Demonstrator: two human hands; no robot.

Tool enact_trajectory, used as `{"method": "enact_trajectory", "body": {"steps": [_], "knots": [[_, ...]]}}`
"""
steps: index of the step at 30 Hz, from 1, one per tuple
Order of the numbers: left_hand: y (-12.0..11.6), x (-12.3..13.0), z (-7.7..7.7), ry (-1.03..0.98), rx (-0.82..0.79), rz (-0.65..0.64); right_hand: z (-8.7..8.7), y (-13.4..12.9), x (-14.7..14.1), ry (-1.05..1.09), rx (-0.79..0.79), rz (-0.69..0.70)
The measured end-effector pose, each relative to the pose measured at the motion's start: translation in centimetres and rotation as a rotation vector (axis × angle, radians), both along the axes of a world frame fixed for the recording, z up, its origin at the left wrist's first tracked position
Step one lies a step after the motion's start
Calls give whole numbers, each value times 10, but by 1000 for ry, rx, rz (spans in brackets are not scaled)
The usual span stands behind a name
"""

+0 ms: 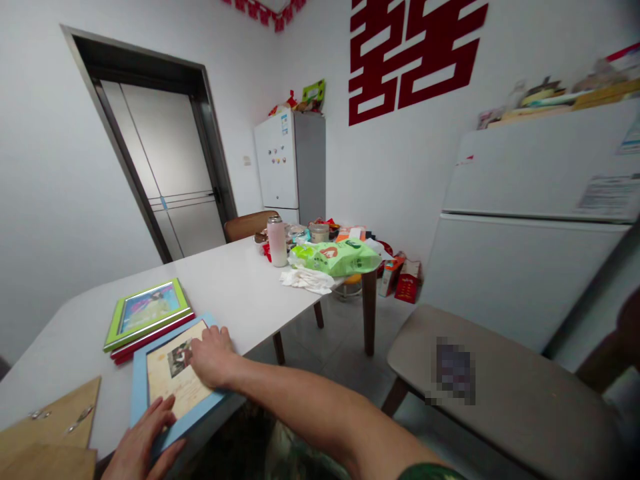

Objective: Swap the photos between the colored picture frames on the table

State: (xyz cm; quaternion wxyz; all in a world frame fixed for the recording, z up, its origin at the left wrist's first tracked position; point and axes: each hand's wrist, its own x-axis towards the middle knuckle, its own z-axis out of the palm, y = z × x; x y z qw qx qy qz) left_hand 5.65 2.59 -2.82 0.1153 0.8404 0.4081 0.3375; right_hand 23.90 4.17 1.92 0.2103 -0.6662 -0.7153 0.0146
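Note:
A light blue picture frame (139, 380) lies at the table's near edge. Inside it is a cream paper (193, 393) with handwriting-like lines and a small dark photo (179, 359). Over the frame's near left corner rests my left hand (143, 443), its fingers stretched onto the paper and the thumb apart at the near edge. My right hand (215, 357) reaches across the frame's right side, fingers bent and together, tips at the photo's right edge. What those fingertips hold, if anything, is hidden. Beyond the blue frame, a green picture frame (116, 321) lies on a red frame (125, 353).
A brown backing board (47, 427) with metal clips lies left on the white table (225, 287). A pink bottle (277, 243), a green wipes pack (340, 257) and white tissue (307, 280) are at the far end. A bench (500, 387) and a fridge (520, 267) stand to the right.

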Motion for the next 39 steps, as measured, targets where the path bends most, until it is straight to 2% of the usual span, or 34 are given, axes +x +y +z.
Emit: {"method": "enact_trajectory", "body": {"steps": [4,8,12,17,19,24,27,29,31,33,36,39], "knots": [[-14,-2,4,75,-99,-53,-1,-7,-2,112,73,76],[-31,2,15,62,-155,-50,-11,-9,1,253,93,194],[-42,4,28,2,-239,-41,-19,-7,-3,214,60,362],[-46,0,35,-19,-302,-31,-9,-11,-12,94,11,482],[-45,-2,37,-2,-326,-24,-4,-13,-12,44,-4,447],[-46,1,39,-8,-350,-37,-2,-13,-13,-98,-39,221],[-48,-3,37,-46,-339,-52,1,-12,-18,-115,-44,195],[-46,-17,36,-81,-284,-55,5,-15,-27,-74,-25,231],[-42,-44,33,-116,-173,17,9,-21,-41,-9,0,294],[-35,-80,28,-96,-78,202,10,-27,-64,58,27,374],[-19,-131,17,69,-67,537,4,-32,-109,105,40,487],[-3,-161,7,189,-94,612,-3,-27,-150,66,16,465]]}}
